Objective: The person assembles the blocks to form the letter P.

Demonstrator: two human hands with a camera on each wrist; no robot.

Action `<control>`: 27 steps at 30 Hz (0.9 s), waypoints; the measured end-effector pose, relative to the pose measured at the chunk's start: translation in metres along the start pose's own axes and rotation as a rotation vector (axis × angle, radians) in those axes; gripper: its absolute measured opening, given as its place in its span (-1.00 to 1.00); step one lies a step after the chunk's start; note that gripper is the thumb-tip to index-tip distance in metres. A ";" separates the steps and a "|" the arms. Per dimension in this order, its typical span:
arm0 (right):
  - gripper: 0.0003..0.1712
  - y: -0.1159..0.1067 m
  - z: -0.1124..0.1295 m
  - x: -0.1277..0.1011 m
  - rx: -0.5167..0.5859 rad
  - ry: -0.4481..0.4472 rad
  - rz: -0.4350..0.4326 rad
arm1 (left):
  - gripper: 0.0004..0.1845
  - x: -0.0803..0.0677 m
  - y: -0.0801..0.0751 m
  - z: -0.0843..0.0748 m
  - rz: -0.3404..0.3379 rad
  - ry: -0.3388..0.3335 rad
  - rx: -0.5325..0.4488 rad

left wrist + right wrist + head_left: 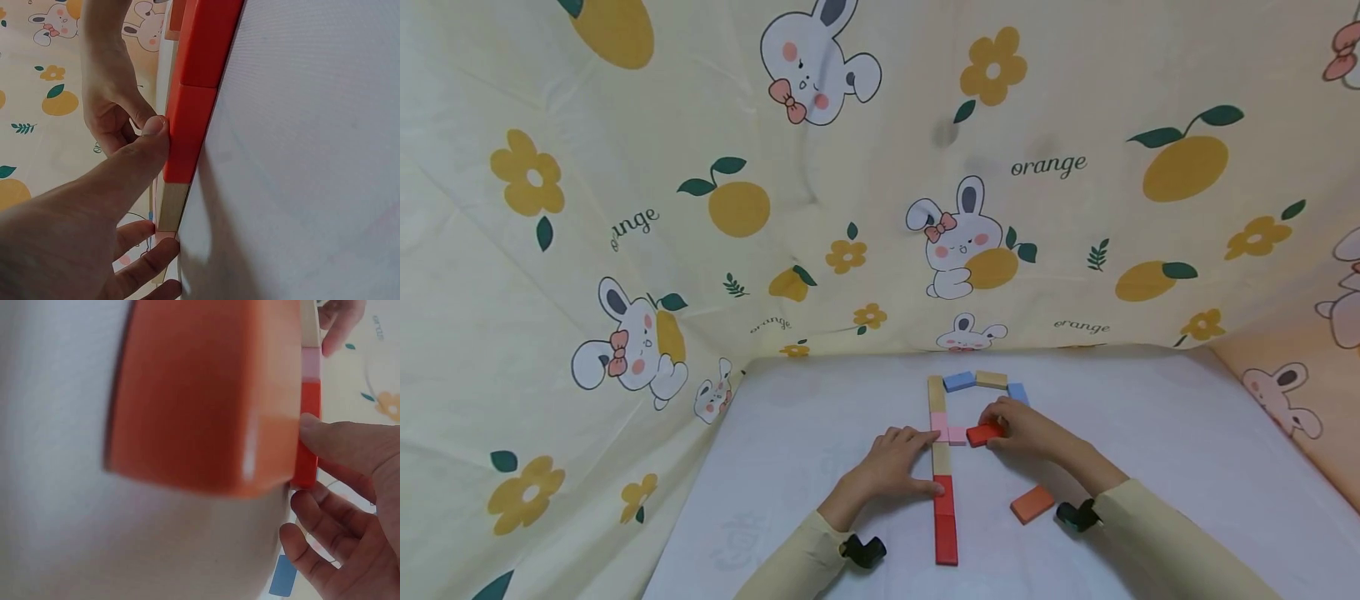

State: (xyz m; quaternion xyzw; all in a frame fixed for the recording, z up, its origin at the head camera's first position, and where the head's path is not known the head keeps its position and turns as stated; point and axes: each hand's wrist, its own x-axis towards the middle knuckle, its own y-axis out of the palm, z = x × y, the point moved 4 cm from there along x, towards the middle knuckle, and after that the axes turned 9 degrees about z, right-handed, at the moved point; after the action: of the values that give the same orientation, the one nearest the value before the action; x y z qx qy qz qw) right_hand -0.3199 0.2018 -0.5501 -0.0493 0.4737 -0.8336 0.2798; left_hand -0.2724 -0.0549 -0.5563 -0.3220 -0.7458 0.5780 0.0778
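Head view shows my left hand (pixel 891 467) lying flat against the left side of the upright column of blocks (pixel 942 467), thumb tip on its upper red block (pixel 944 495) and fingers spread up toward the natural wood block (pixel 941 457) and the pink one above it. Nothing is grasped there; the hand presses sideways, I judge to brace the line so it does not skid while the other hand works. From the left wrist view, my thumb (pixel 147 134) sits on the edge of that red block, just below the wood one.

My right hand (pixel 1026 429) pinches a small red block (pixel 984 434) between thumb and fingertips, butted end to end with the pink crossbar block (pixel 957 434) that branches right from the column. Held low and level, it stays in line with the crossbar.

Above it, a blue block (pixel 958 382), a wood block (pixel 991 379) and another blue block (pixel 1017 392) arc across toward the far edge of the white table (pixel 820 433). An orange block (pixel 1032 503) lies loose near my right wrist, toward the near edge, well apart from the column.
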 end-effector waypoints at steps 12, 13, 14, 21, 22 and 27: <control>-0.66 0.000 0.000 0.003 0.015 0.004 -0.003 | 0.01 0.000 0.001 0.000 -0.011 0.008 0.007; -0.65 0.000 0.001 0.003 0.015 0.001 -0.003 | 0.01 0.001 0.001 0.000 -0.011 0.008 0.008; -0.65 0.000 0.002 0.003 0.017 0.000 -0.003 | 0.01 0.001 0.001 0.000 -0.010 0.007 0.008; -0.66 0.000 0.003 0.002 0.015 0.002 -0.011 | 0.00 -0.001 -0.001 -0.002 -0.009 0.004 0.013; -0.66 0.000 0.003 0.002 0.012 -0.004 -0.012 | 0.00 -0.001 -0.001 -0.002 -0.011 0.004 0.014; -0.65 0.000 0.003 0.001 0.011 -0.014 -0.015 | 0.00 -0.001 -0.001 -0.002 -0.006 -0.005 0.006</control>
State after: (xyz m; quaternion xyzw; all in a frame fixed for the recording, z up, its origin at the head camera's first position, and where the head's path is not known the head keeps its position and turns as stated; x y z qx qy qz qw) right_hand -0.3193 0.1987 -0.5485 -0.0569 0.4666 -0.8380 0.2771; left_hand -0.2711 -0.0535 -0.5542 -0.3183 -0.7451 0.5808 0.0785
